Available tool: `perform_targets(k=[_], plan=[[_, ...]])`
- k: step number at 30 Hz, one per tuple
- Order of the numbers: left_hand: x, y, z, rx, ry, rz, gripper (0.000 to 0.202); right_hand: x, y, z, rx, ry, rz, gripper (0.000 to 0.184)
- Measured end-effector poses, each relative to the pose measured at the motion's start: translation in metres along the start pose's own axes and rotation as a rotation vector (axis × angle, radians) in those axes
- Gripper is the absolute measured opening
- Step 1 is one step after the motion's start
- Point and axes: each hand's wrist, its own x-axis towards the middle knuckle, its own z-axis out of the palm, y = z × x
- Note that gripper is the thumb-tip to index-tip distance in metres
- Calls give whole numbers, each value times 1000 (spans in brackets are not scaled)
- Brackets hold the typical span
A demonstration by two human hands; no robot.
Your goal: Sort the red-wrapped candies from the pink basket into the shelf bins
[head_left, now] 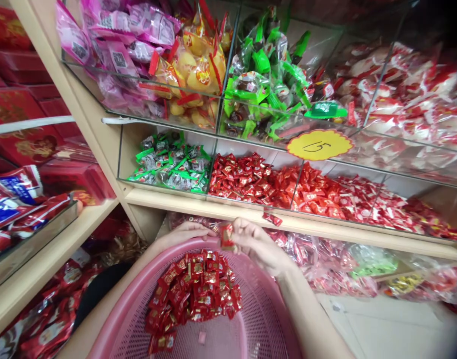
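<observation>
My left hand [185, 232] grips the far rim of a pink perforated basket [258, 319], fingers curled over the edge. My right hand [256, 244] is above the basket's far side, pinching a small red-and-gold wrapped candy [227, 235] between thumb and fingers. A heap of the same red-wrapped candies [193, 294] lies inside the basket. Just beyond my hands a loose red candy [272, 218] rests on the shelf edge in front of the bin of red candies [251, 179].
Clear-walled bins hold green-wrapped sweets [172, 162], more red candies [326, 192], pink packets [116, 45], yellow packets [193, 65] and green ones [268, 75]. A yellow price tag [320, 144] reads 15. Red boxes and packets fill the left shelves [45, 174]. Bagged goods lie below.
</observation>
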Motion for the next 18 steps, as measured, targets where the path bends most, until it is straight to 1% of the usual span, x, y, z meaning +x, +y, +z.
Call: perform_targets(k=[2, 3, 4, 5, 7, 9, 11, 13, 15, 18], plan=[[-2, 4, 3, 10, -19, 37, 31, -2, 14, 22, -182, -86, -2, 26], [-3, 6, 4, 49, -22, 60, 32, -3, 23, 33, -308, -124, -17, 23], [-4, 7, 4, 88, 6, 64, 30, -5, 32, 45, -456, -158, -46, 21], [-5, 8, 5, 108, 28, 61, 28, -7, 42, 55, -622, -191, -90, 17], [-6, 9, 4, 116, 2, 80, 27, -10, 63, 72, -956, -273, -209, 12], [-5, 9, 2, 103, -39, 89, 28, -13, 82, 84, -1201, -390, -329, 11], [-4, 8, 0, 109, -57, 70, 29, -16, 96, 92, -1353, -490, -421, 17], [-3, 7, -2, 118, -59, 52, 31, -19, 107, 96, -1439, -557, -473, 21], [-2, 6, -2, 117, -62, 60, 32, -23, 116, 100, -1494, -594, -479, 18], [-1, 3, -2, 88, -70, 63, 32, -31, 126, 102, -1568, -629, -415, 12]])
